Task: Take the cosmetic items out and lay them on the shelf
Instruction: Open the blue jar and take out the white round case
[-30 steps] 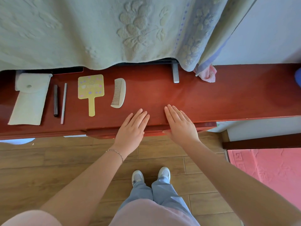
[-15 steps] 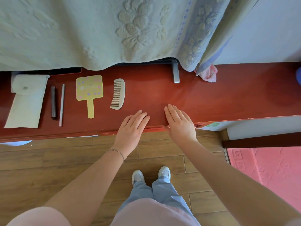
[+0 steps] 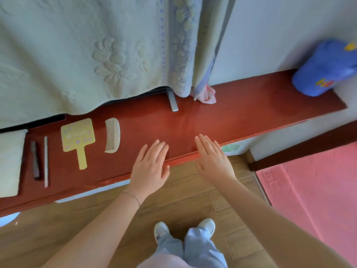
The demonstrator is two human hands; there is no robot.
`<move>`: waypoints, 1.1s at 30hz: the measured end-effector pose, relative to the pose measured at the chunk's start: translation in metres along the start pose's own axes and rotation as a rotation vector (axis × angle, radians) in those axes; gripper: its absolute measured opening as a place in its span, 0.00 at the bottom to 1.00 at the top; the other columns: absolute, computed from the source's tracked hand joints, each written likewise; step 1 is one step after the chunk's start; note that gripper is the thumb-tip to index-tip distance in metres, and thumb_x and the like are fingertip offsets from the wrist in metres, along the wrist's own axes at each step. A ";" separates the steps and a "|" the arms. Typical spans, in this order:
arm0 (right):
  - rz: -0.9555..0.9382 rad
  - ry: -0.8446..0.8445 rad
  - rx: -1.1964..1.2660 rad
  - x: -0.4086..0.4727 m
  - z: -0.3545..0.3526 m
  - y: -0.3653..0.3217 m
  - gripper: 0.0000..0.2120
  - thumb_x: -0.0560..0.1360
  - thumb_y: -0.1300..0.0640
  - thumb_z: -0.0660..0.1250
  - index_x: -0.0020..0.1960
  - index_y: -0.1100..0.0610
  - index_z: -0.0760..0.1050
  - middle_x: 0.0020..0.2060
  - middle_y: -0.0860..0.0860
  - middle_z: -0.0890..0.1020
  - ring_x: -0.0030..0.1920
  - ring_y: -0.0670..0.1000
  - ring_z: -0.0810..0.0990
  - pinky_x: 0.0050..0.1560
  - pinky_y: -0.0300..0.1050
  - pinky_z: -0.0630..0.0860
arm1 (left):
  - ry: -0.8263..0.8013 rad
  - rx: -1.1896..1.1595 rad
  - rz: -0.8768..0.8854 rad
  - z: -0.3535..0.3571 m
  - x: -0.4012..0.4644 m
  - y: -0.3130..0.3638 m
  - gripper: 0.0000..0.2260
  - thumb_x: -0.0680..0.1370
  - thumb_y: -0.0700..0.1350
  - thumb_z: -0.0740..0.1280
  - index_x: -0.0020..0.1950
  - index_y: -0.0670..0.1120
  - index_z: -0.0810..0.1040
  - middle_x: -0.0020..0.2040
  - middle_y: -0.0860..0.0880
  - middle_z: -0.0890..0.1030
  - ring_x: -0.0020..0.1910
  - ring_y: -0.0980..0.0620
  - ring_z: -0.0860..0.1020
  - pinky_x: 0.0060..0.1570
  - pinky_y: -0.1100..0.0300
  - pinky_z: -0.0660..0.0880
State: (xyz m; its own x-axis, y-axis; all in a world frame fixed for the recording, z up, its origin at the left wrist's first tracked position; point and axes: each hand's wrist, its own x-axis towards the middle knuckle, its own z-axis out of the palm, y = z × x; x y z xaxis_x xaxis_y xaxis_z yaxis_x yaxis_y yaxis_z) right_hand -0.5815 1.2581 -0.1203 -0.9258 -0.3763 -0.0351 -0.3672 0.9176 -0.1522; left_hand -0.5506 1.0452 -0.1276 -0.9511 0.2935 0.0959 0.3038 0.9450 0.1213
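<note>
Both hands flat, fingers spread, empty: left hand [image 3: 149, 167], right hand [image 3: 213, 161] over front edge of red wooden shelf [image 3: 251, 109]. Left of them: cream plastic comb [image 3: 112, 135], yellow paddle mirror [image 3: 78, 139], 2 thin pencils [image 3: 40, 161], white fabric pouch [image 3: 9, 163]. All likely light, stiff; pouch soft. Grip mirror by handle.

Thin silver bracelet [image 3: 129, 196], light blue trousers [image 3: 195, 248], white shoes [image 3: 161, 229], bare forearms.

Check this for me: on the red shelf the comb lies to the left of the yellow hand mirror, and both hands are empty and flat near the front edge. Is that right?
Not quite. In the head view the comb lies to the right of the yellow hand mirror on the red shelf, not its left. The rest holds: the left hand and right hand are empty and flat near the front edge.
</note>
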 end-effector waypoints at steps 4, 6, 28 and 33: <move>0.197 0.012 -0.011 -0.033 -0.023 0.055 0.30 0.77 0.53 0.57 0.76 0.58 0.50 0.75 0.52 0.56 0.75 0.50 0.52 0.74 0.48 0.47 | 0.051 -0.077 0.130 -0.018 0.047 0.048 0.22 0.76 0.49 0.58 0.66 0.42 0.72 0.66 0.46 0.73 0.69 0.48 0.68 0.68 0.49 0.63; 0.297 0.040 -0.022 -0.051 -0.037 0.082 0.30 0.77 0.52 0.59 0.75 0.58 0.53 0.75 0.53 0.59 0.75 0.51 0.54 0.74 0.49 0.48 | 0.080 -0.111 0.193 -0.026 0.071 0.077 0.21 0.76 0.50 0.57 0.66 0.42 0.72 0.66 0.47 0.74 0.69 0.49 0.68 0.68 0.50 0.64; 0.564 0.241 0.063 -0.115 -0.127 0.296 0.29 0.78 0.51 0.57 0.75 0.58 0.52 0.74 0.53 0.60 0.75 0.52 0.53 0.72 0.42 0.42 | 0.077 -0.108 0.371 -0.027 0.215 0.273 0.20 0.74 0.48 0.58 0.64 0.44 0.74 0.62 0.47 0.77 0.65 0.49 0.72 0.63 0.52 0.68; 0.573 0.262 0.109 -0.081 -0.134 0.331 0.30 0.79 0.50 0.56 0.76 0.57 0.50 0.75 0.53 0.57 0.75 0.51 0.51 0.71 0.41 0.41 | 0.104 -0.169 0.380 -0.018 0.268 0.290 0.18 0.74 0.46 0.63 0.62 0.42 0.75 0.60 0.46 0.78 0.64 0.47 0.74 0.62 0.51 0.69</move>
State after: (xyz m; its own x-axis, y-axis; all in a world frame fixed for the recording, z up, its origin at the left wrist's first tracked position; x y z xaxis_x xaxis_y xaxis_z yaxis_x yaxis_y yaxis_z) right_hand -0.6402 1.6090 -0.0354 -0.9688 0.2269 0.0999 0.1912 0.9404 -0.2812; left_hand -0.7161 1.3948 -0.0485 -0.7617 0.5922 0.2630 0.6448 0.7328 0.2174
